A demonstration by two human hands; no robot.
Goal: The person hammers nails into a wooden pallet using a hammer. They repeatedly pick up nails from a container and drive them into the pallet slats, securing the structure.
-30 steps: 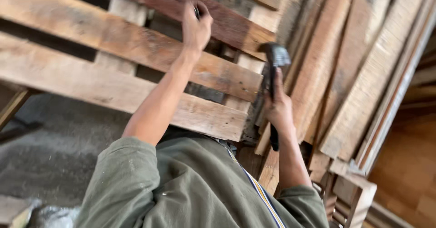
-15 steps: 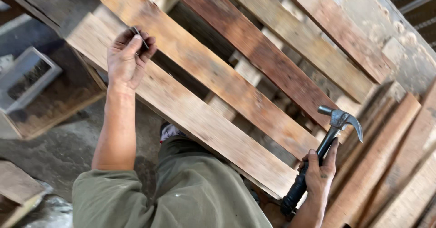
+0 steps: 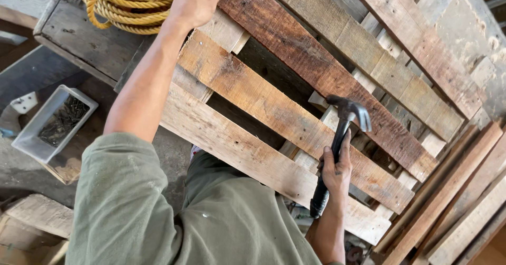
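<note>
Right-hand grip wraps the claw hammer, head at 12 o'clock over the wooden pallet. Left hand closes on a slat's top edge. Boards all attached; no strike landed.

I see the pallet filling the middle and right of the view, its slats running from upper left to lower right. My right hand sits in front of its lower slats, holding the hammer, whose head lies over a slat. My left hand reaches to the pallet's far top edge, just right of a rope coil resting on a bench. A tray holding nails lies at the left, below the bench. Loose boards lean at the near right.
</note>
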